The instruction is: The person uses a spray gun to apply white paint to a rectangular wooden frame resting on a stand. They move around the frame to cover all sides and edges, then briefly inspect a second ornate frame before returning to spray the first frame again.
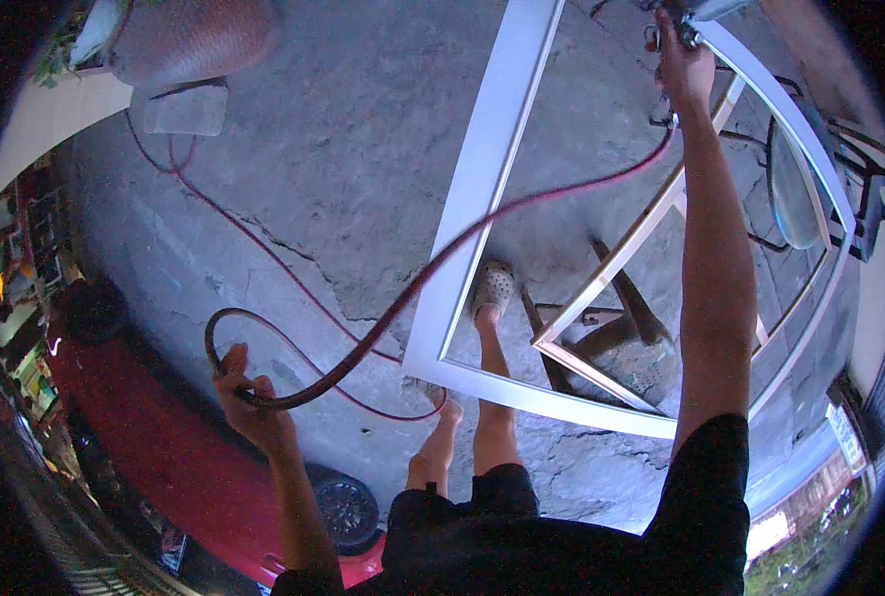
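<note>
The right hand (686,74) is closed around a gun-shaped metal tool (691,37); the upper end of the tool is cut off by the top edge of the view, and the fingertips and trigger area cannot be made out. The left hand (255,405) is curled around a bend of the hose (502,211); its grip is narrow, with some fingertips hidden. The hose is reddish, darker toward the left hand, and runs to the underside of the tool. Below the hose is the white frame (487,149), a flat-railed open rectangle bowed by the lens; its top corner is cut off, and the right forearm and dark sleeve (706,487) cover part of its lower rail. How the frame is supported cannot be determined. Through its opening appear a bare wooden frame (601,271), partly hidden by the forearm, and a clog (495,285). At lower left, a red car (164,437) is dim and partly covered by the left forearm.
</note>
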`<state>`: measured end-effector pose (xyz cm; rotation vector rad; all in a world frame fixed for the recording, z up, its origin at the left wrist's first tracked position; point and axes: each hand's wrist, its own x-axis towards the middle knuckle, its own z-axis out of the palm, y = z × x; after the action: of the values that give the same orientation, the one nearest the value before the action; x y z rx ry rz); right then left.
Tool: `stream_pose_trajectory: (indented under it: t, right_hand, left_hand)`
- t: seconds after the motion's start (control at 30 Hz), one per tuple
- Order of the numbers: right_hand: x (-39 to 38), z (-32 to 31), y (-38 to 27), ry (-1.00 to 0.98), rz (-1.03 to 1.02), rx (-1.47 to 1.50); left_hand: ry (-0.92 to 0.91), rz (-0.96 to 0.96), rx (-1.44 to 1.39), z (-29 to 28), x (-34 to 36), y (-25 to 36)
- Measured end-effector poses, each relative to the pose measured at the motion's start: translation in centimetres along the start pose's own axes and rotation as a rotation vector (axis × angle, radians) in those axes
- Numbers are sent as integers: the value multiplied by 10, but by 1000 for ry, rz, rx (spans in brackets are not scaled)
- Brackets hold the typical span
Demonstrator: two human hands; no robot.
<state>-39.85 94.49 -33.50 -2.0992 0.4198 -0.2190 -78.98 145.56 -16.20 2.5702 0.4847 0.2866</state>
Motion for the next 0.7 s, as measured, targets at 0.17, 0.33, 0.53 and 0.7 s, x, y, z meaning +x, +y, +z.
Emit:
stream_pose_trajectory:
  t: [0.17,0.33,0.53,0.7]
  right_hand:
    - [-78,-14,-5,-194,176,-22]
    - [-151,-26,-9,-216,243,30]
    - [-219,-28,14,-218,178,91]
    - [-292,-40,-10,-291,328,46]
  left_hand:
    - [-3,52,-88,-22,-18,-51]
    - [5,86,18,-38,-17,-38]
    - [30,-43,-71,-63,-41,-54]
    - [4,82,-24,-95,-63,-73]
